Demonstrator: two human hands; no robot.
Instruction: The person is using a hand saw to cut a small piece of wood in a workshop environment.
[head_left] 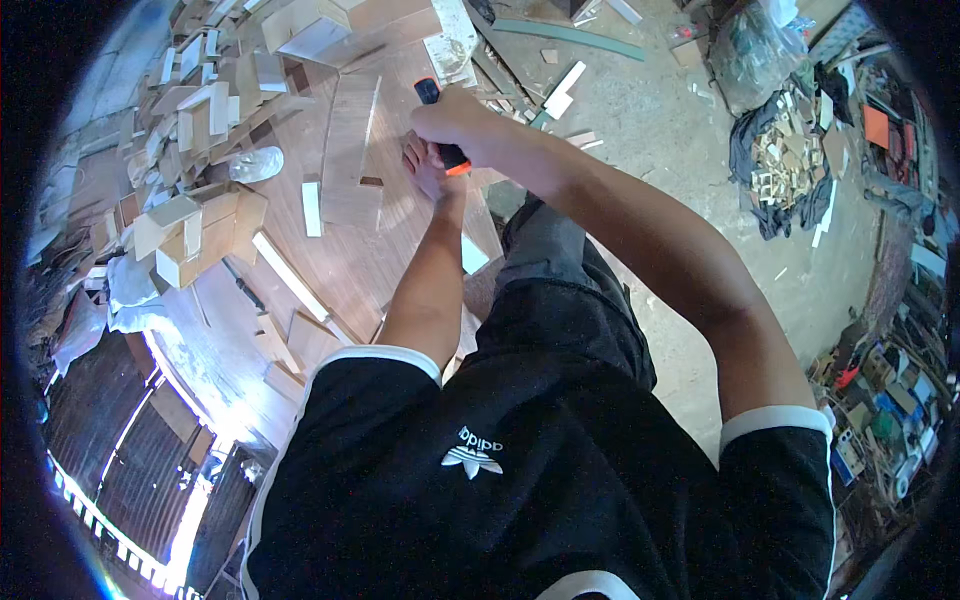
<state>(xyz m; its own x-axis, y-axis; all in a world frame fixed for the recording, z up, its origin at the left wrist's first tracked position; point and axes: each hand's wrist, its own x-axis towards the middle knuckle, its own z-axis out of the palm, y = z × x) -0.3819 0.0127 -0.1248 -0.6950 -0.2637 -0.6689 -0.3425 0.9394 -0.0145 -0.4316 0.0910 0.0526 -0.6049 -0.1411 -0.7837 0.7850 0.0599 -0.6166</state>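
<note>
My right hand (pixel 462 122) is closed round a black-and-orange tool (pixel 454 158), whose black end shows past the knuckles and whose orange end points toward me. Its exact kind does not show. Just beneath and to the left, my left hand (pixel 425 165) lies with fingers apart on the wood-coloured work surface (pixel 290 215), partly covered by the tool. Left of both hands lies a flat light-brown board (pixel 348 150) with a small dark notch or chip near its near end. A short white-edged strip (pixel 312 208) lies beside that board.
Wooden box-like pieces (pixel 230 225) and a heap of offcuts (pixel 205 110) crowd the left. A clear plastic item (pixel 256 164) lies between them and the board. On the floor at right are a cloth of wood scraps (pixel 790 165) and a plastic bag (pixel 755 60).
</note>
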